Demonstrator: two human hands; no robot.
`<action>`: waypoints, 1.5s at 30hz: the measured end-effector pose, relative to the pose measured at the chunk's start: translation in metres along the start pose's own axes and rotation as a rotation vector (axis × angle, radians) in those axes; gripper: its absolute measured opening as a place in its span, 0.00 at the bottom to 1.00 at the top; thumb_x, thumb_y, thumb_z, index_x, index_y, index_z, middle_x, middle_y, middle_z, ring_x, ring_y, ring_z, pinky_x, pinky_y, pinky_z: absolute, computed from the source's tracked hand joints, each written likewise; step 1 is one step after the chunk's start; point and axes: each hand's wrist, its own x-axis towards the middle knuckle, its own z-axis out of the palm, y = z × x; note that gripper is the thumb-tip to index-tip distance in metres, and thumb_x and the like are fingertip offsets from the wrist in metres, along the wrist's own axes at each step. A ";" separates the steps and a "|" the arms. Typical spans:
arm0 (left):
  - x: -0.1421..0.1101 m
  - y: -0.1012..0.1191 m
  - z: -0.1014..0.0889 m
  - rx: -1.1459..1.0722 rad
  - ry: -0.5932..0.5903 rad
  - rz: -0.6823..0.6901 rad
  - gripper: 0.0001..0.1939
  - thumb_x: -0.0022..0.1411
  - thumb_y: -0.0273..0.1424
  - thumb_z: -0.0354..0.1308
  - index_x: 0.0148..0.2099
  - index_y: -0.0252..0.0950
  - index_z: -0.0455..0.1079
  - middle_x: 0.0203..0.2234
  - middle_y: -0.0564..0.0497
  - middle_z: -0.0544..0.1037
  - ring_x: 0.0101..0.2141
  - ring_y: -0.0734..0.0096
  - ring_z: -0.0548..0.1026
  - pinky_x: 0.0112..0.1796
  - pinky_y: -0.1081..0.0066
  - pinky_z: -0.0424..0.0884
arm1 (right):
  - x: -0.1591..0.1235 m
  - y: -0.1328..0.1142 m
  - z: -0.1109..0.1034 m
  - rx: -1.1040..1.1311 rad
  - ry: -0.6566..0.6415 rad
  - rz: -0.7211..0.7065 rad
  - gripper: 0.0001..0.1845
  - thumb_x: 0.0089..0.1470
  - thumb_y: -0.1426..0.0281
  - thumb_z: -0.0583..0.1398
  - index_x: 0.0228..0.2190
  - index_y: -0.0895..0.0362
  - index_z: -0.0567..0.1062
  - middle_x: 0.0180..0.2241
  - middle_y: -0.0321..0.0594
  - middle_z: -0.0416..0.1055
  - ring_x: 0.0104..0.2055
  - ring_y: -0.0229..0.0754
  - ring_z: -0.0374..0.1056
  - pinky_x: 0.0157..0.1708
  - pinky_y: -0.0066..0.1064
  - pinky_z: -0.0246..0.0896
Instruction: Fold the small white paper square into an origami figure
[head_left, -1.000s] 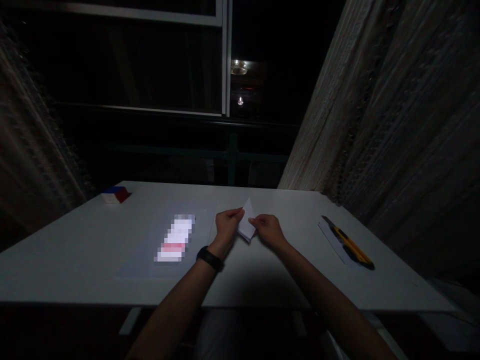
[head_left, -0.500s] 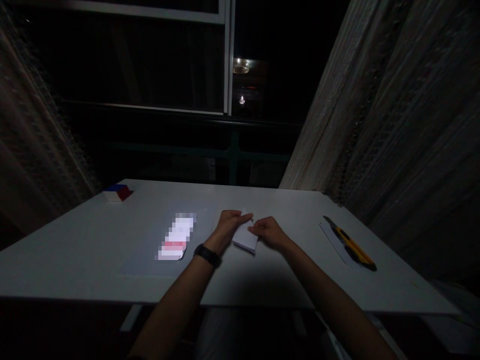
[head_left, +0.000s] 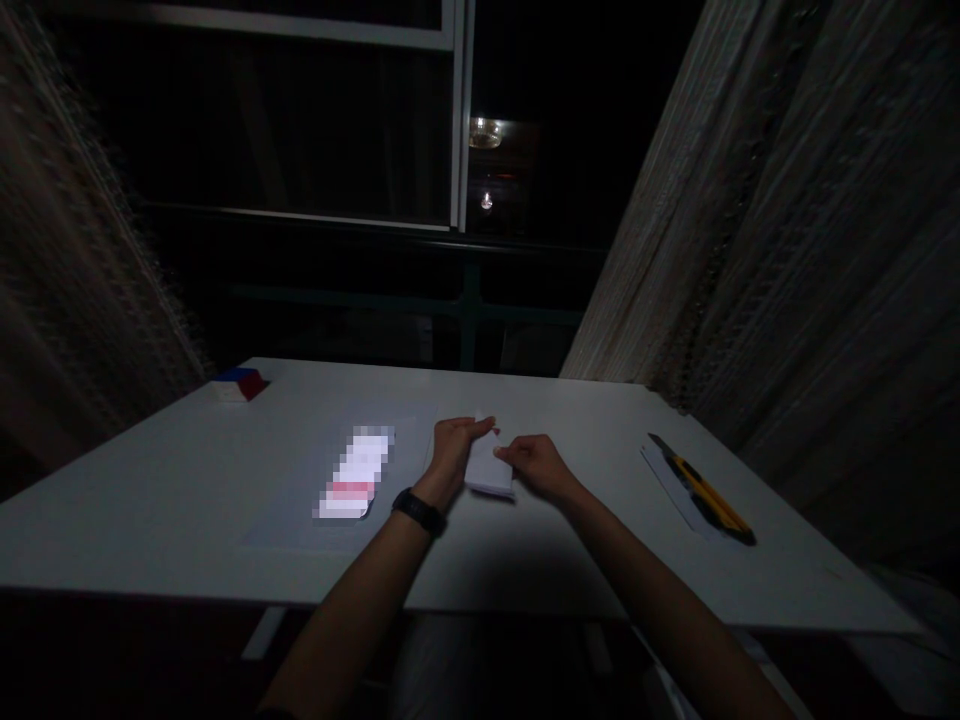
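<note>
A small folded piece of white paper [head_left: 489, 472] sits between my two hands near the middle of the white table [head_left: 187, 500]. My left hand [head_left: 454, 447], with a dark watch on its wrist, pinches the paper's far left edge, fingers closed on it. My right hand [head_left: 534, 464] grips the paper's right side with thumb and fingers. The paper lies low, close to or on the tabletop.
A lit phone [head_left: 355, 472] lies on a pale sheet left of my hands. A yellow-and-black utility knife [head_left: 705, 491] rests on a paper strip at the right. A small red-and-blue box [head_left: 238, 383] sits at the far left corner. Curtains hang on both sides of a dark window.
The paper, held up on its point a second ago, has come down flatter toward the table. Both hands stayed on it and shifted slightly lower.
</note>
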 end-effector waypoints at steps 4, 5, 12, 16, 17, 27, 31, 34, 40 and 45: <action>0.002 -0.002 -0.001 0.066 0.022 0.046 0.18 0.37 0.38 0.67 0.25 0.27 0.73 0.19 0.46 0.75 0.17 0.74 0.69 0.19 0.75 0.60 | 0.001 -0.001 0.000 -0.184 0.050 -0.062 0.17 0.44 0.59 0.59 0.15 0.58 0.69 0.14 0.33 0.65 0.19 0.34 0.59 0.21 0.26 0.51; 0.003 -0.002 -0.001 0.075 0.024 0.053 0.18 0.37 0.38 0.67 0.26 0.27 0.73 0.18 0.47 0.75 0.17 0.75 0.68 0.19 0.75 0.60 | 0.000 -0.002 -0.001 -0.218 0.057 -0.073 0.17 0.45 0.59 0.59 0.16 0.58 0.69 0.15 0.33 0.65 0.19 0.34 0.59 0.21 0.26 0.50; 0.003 -0.001 0.000 0.016 0.033 0.050 0.19 0.36 0.40 0.68 0.25 0.28 0.72 0.19 0.48 0.75 0.18 0.74 0.69 0.21 0.74 0.61 | -0.004 -0.008 -0.002 -0.343 0.049 -0.126 0.19 0.50 0.59 0.55 0.15 0.57 0.68 0.15 0.34 0.66 0.20 0.35 0.61 0.23 0.26 0.52; 0.002 0.000 -0.003 0.025 -0.110 0.037 0.20 0.36 0.40 0.68 0.27 0.28 0.74 0.21 0.46 0.75 0.21 0.72 0.71 0.24 0.73 0.63 | -0.002 -0.004 -0.006 -0.336 0.159 -0.163 0.19 0.51 0.58 0.54 0.16 0.57 0.67 0.15 0.34 0.65 0.21 0.36 0.61 0.23 0.26 0.52; 0.002 0.000 -0.004 0.046 -0.156 0.028 0.20 0.36 0.39 0.68 0.28 0.28 0.74 0.22 0.46 0.76 0.22 0.71 0.71 0.25 0.73 0.64 | -0.001 -0.001 -0.007 -0.317 0.188 -0.162 0.20 0.51 0.58 0.54 0.16 0.57 0.67 0.15 0.34 0.65 0.21 0.36 0.61 0.23 0.26 0.52; 0.001 -0.003 0.000 0.393 -0.296 -0.062 0.16 0.34 0.37 0.68 0.21 0.28 0.71 0.15 0.51 0.70 0.18 0.77 0.64 0.21 0.74 0.55 | 0.008 0.006 -0.022 0.284 0.081 0.006 0.17 0.29 0.60 0.68 0.19 0.59 0.71 0.19 0.35 0.69 0.21 0.36 0.63 0.24 0.29 0.55; -0.001 -0.004 0.001 0.507 -0.375 -0.094 0.15 0.35 0.37 0.67 0.18 0.30 0.68 0.12 0.56 0.65 0.16 0.80 0.59 0.20 0.75 0.51 | 0.006 0.003 -0.026 0.366 0.082 0.087 0.17 0.23 0.64 0.70 0.12 0.59 0.68 0.13 0.31 0.64 0.17 0.32 0.56 0.20 0.27 0.49; -0.003 -0.003 0.003 0.548 -0.400 -0.095 0.16 0.34 0.38 0.67 0.18 0.30 0.68 0.12 0.57 0.63 0.16 0.81 0.57 0.19 0.74 0.49 | 0.006 0.004 -0.027 0.378 0.148 0.134 0.18 0.21 0.66 0.70 0.09 0.59 0.65 0.10 0.30 0.60 0.16 0.30 0.54 0.19 0.27 0.45; -0.003 -0.006 0.008 0.540 -0.399 -0.081 0.18 0.35 0.41 0.67 0.19 0.30 0.68 0.13 0.56 0.64 0.16 0.81 0.58 0.20 0.74 0.49 | 0.007 0.005 -0.030 0.444 0.152 0.149 0.16 0.22 0.68 0.70 0.09 0.59 0.66 0.11 0.31 0.62 0.17 0.31 0.56 0.20 0.27 0.48; -0.002 -0.004 0.008 0.546 -0.447 -0.101 0.19 0.35 0.42 0.66 0.17 0.30 0.66 0.12 0.57 0.62 0.16 0.81 0.57 0.20 0.74 0.48 | 0.006 0.006 -0.031 0.529 0.159 0.172 0.15 0.22 0.70 0.70 0.11 0.59 0.67 0.14 0.31 0.65 0.19 0.34 0.60 0.23 0.28 0.53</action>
